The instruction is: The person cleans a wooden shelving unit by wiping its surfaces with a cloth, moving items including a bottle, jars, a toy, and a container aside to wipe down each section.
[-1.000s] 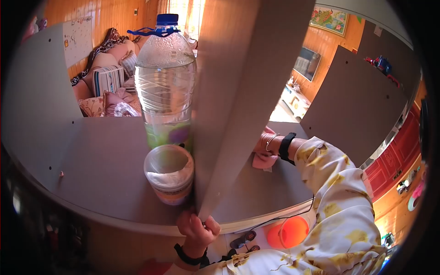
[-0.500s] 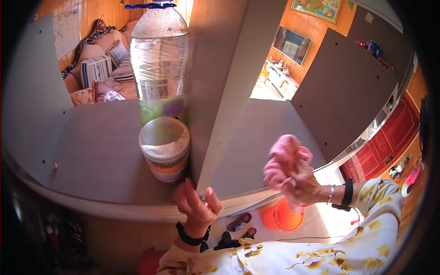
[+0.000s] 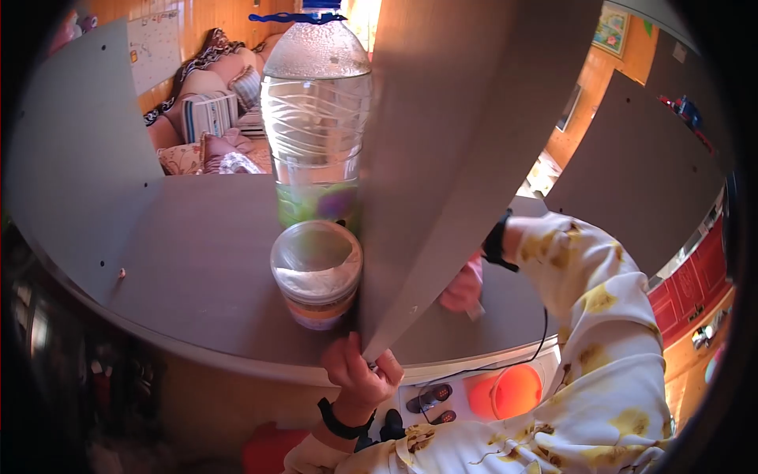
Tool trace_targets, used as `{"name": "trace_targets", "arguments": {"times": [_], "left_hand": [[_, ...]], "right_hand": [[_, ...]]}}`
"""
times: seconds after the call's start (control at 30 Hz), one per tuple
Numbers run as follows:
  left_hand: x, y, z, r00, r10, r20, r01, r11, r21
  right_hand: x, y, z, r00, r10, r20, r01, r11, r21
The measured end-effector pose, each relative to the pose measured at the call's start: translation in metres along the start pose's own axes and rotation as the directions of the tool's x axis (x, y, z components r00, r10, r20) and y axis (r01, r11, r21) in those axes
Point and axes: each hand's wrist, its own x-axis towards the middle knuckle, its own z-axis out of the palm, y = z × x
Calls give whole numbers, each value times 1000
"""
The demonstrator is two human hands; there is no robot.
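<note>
My left hand (image 3: pixel 365 374) pinches the lower front corner of the upright grey divider panel (image 3: pixel 454 189), thumb on one side and fingers on the other. On the far side of that divider is my right hand (image 3: pixel 514 234); only skin near the wristband shows, and the fingers are hidden. A pink cloth (image 3: pixel 463 286) pokes out below it, against the right-hand shelf surface. Left of the divider stands a clear plastic tub (image 3: pixel 317 265) with white contents. Right behind the tub is a large water bottle (image 3: pixel 317 118) with a blue cap and handle.
The grey shelf (image 3: pixel 197 261) runs along both sides of the divider. A black cable (image 3: pixel 505 362) hangs over its front edge. Below, an orange bucket (image 3: pixel 509 393) and dark shoes (image 3: pixel 430 397) are on the floor. A sofa (image 3: pixel 209 118) with cushions is beyond.
My right hand has moved left with the pink cloth, going behind the divider. My left hand has closed on the divider's front corner. The view has shifted, and a cable has come into sight.
</note>
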Motion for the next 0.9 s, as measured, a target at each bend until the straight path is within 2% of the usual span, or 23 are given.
{"name": "trace_targets", "arguments": {"times": [0.1,0.2,0.3,0.37,0.4,0.47,0.5,0.57,0.63,0.67,0.7,0.73,0.77,0.8,0.9], "left_hand": [[-5,0,0,1000,-8,10,8,999,31],[-2,1,3,1000,-11,-20,11,1000,-22],[-2,2,2,1000,-26,-16,26,1000,-6],[0,0,1,1000,-17,-25,16,1000,-27],[-1,0,-1,1000,-30,-3,30,999,-40],[-3,-1,-1,999,-31,13,32,997,-65],[-5,-1,0,999,-36,7,36,998,-55],[-6,-1,0,1000,-27,15,27,1000,-11],[-6,-2,-3,999,-14,41,14,1000,8],[-7,-3,-4,998,-6,64,3,999,35],[-10,-4,-6,994,-10,106,6,999,34],[-12,-6,-5,995,-7,101,6,1000,13],[-14,-7,-5,996,17,86,-21,999,40],[-15,-8,-4,997,42,69,-47,996,70],[-14,-6,-10,993,10,119,-16,999,48]], "right_hand": [[22,23,8,990,120,-71,-119,993,8],[19,10,19,979,164,-121,-163,986,16],[-25,-38,23,987,111,-117,-110,994,17],[-73,-82,-5,998,59,-31,-58,998,23],[-93,-88,2,998,28,-64,-25,999,47],[-118,-87,-6,994,-103,30,100,993,65],[-115,-83,-7,995,-98,23,96,994,53],[-106,-77,-4,998,-66,-8,66,995,74],[-66,-52,0,999,-2,43,1,1000,17],[-42,-46,-8,994,85,69,-83,996,-38],[-17,-26,-8,997,36,73,-27,992,-127],[1,0,16,981,156,-116,-162,985,-51],[9,13,12,970,216,-108,-213,976,43],[14,34,18,969,158,-191,-156,987,24],[-2,73,11,931,320,-178,-324,946,5]]}}
